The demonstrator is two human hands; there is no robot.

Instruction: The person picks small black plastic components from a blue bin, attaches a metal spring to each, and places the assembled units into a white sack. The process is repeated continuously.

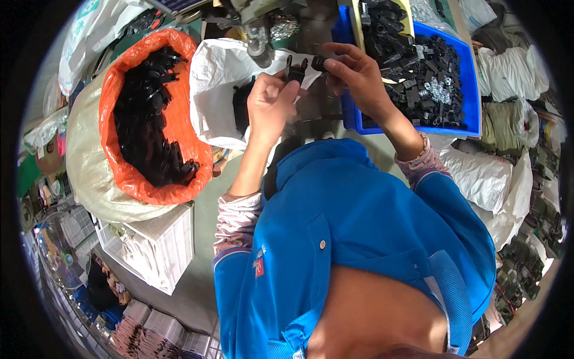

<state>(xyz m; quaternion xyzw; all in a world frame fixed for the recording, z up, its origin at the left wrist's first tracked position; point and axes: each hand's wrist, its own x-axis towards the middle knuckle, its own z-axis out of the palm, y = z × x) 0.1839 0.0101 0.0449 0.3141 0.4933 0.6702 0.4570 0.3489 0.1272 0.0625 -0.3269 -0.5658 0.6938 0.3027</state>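
My left hand (272, 105) is closed, its fingers and thumb gripping a dark plastic part (295, 73) with prongs pointing up. Facing it, my right hand (359, 75) pinches a small black plastic piece (319, 63) between thumb and fingertips. The two pieces are close together; whether they touch is hard to make out. Just right of my right hand stands a blue bin (471, 90) of small black parts (412, 96) with some clear ones (439, 90) among them. Beside my left hand gapes a white sack (212, 90), with something black partly visible inside.
Farther left, a sack with an orange liner (191, 137) holds many black parts (146, 119). Inside the blue bin, a cream tray (408, 15) carries larger black parts. A white crate (170, 251) stands at lower left. White bags (478, 176) lie at the right.
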